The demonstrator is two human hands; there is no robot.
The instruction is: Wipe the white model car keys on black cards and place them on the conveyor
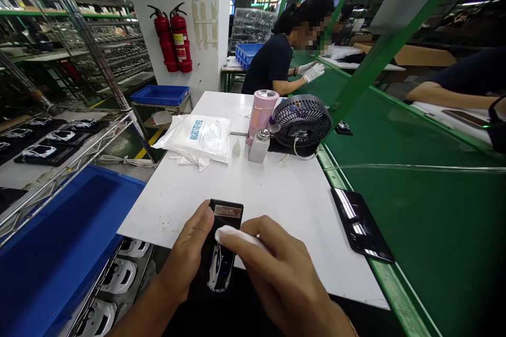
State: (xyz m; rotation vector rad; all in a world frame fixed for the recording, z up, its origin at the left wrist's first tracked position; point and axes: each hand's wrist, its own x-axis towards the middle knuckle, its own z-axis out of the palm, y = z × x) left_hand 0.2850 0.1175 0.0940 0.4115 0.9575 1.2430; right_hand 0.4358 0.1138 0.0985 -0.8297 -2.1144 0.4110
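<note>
White table (276, 195) fills centre frame. Lower centre, at its near edge: right hand (284, 279), fingers pinched closed on a wipe. Left hand (188, 259) just left of it, fingers gripping black base (225, 213). White model car (216, 268) sits on base. White wipe (234, 235) touches the car.

Gloss against matt
The black plastic base (226, 212) and white model car (216, 268) shine glossy; the wipe (233, 235) looks soft cloth; the counter (253, 189) is smooth matt white; the wire rack (90, 145) is bright metal.
</note>
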